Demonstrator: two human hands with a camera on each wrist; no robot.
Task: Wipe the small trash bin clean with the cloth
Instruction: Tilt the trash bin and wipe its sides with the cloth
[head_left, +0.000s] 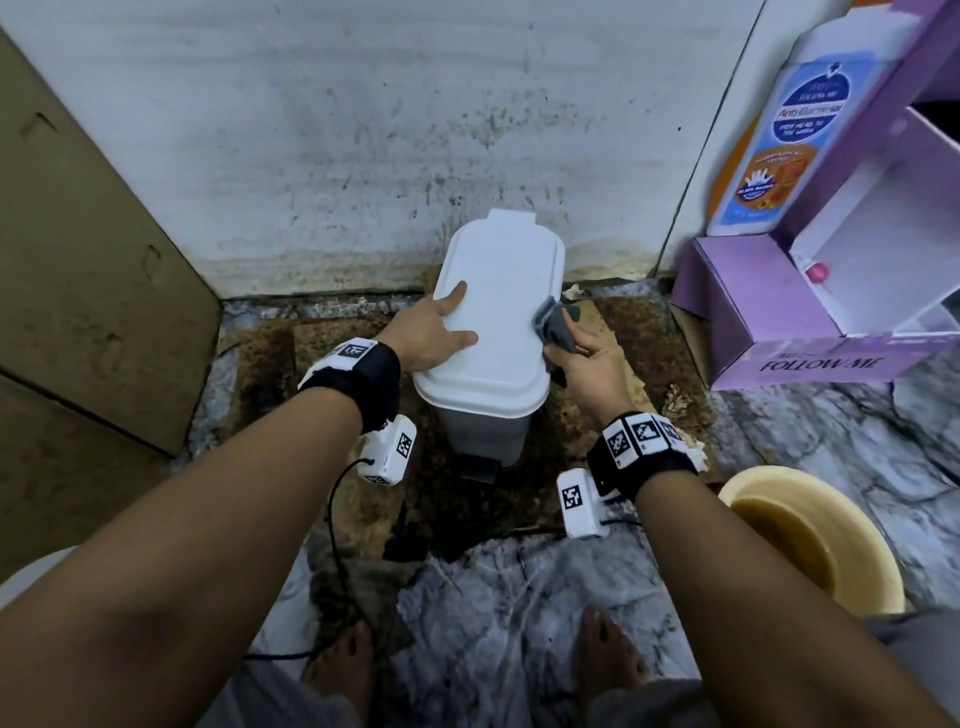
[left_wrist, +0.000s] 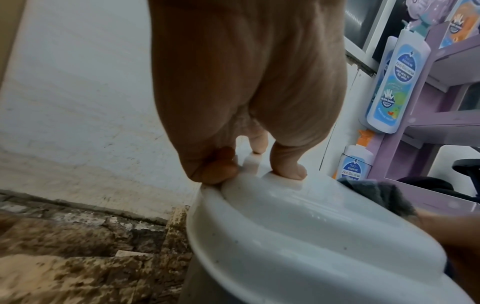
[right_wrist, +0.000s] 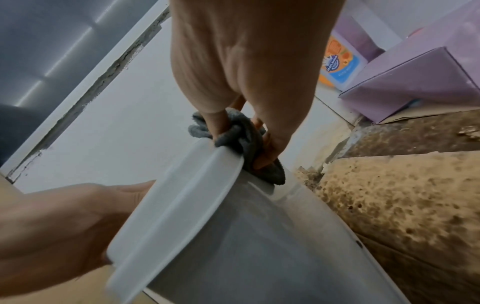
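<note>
A small white trash bin (head_left: 498, 317) with its lid closed stands on the floor against the stained wall. My left hand (head_left: 434, 332) lies on the lid's left side, with a finger and the thumb stretched flat on top. Its fingertips (left_wrist: 288, 167) press on the lid (left_wrist: 311, 226) near the rim. My right hand (head_left: 587, 364) grips a bunched grey cloth (head_left: 558, 322) and holds it against the lid's right rim. Up close, the cloth (right_wrist: 244, 139) wraps over the rim edge of the bin (right_wrist: 233, 236), squeezed by my fingers (right_wrist: 267, 148). The cloth (left_wrist: 374, 193) also shows beyond the lid.
A brown cardboard box (head_left: 78, 260) leans at the left. A purple display stand (head_left: 810, 322) with wash bottles (head_left: 800, 119) fills the right. A yellow basin of water (head_left: 810, 540) sits by my right forearm. Dirty cardboard (head_left: 649, 364) lies under the bin, whose pedal (head_left: 480, 470) faces me.
</note>
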